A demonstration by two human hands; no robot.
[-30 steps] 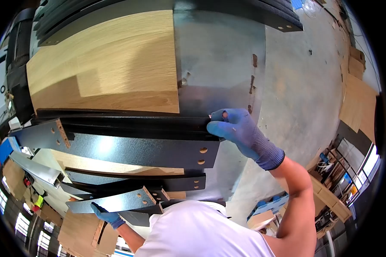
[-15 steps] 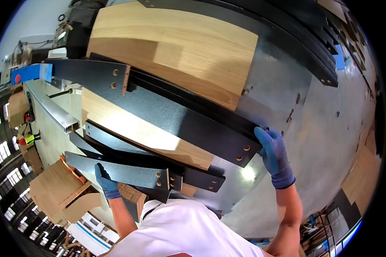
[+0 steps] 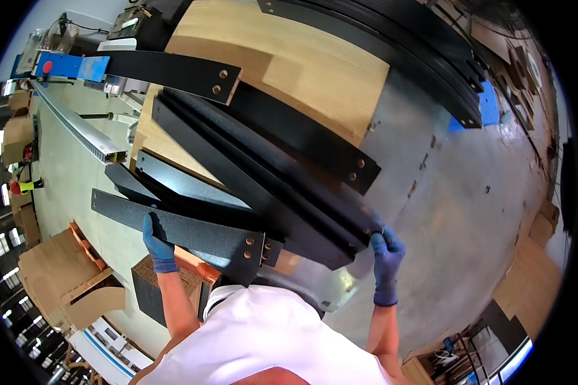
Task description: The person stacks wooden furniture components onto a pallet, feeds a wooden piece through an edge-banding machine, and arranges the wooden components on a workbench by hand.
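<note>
My left hand (image 3: 157,247), in a blue glove, grips the lower edge of a black board (image 3: 180,226) with two holes at its right end. Several similar boards lie partly hidden behind that one. My right hand (image 3: 388,256), also gloved, closes on the right end of a slanting stack of black boards (image 3: 263,174); how many it holds I cannot make out. Farther back another black board (image 3: 308,138) with two holes lies on the wood-coloured panel (image 3: 321,70). Above its left part, one more black board (image 3: 173,72) juts out from a blue fixture (image 3: 77,67).
More black boards (image 3: 392,48) are stacked at the far edge. The grey tabletop (image 3: 424,212) extends right. A metal rail (image 3: 77,125) ends at the left, with cardboard (image 3: 51,269) below it. A person in a bright vest (image 3: 26,187) stands in the distance.
My right hand has drawn the right end of the stack toward my body, so the stack now slants and a board behind it shows. My left hand keeps its grip on the near board.
</note>
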